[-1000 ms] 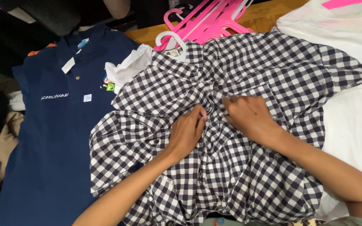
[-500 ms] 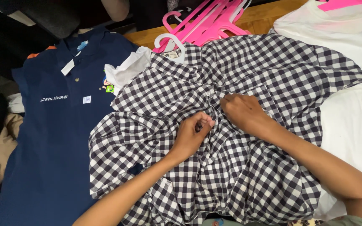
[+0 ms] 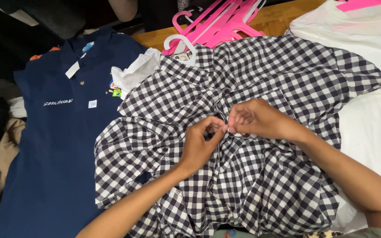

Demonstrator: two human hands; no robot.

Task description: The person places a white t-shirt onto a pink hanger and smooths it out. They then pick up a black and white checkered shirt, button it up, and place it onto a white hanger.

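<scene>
surface: wooden table (image 3: 278, 24), light brown, showing only along the top edge | left side: dark, dim area, details unclear | light: bright and even over the table, falling off at left

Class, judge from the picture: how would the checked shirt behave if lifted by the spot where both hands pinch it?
The checked shirt would probably sag limply: it already lies in creases and folds. It looks thin, so likely light. Pushed, it would sooner bunch than slide, as it has around the left hand and right hand.
</scene>
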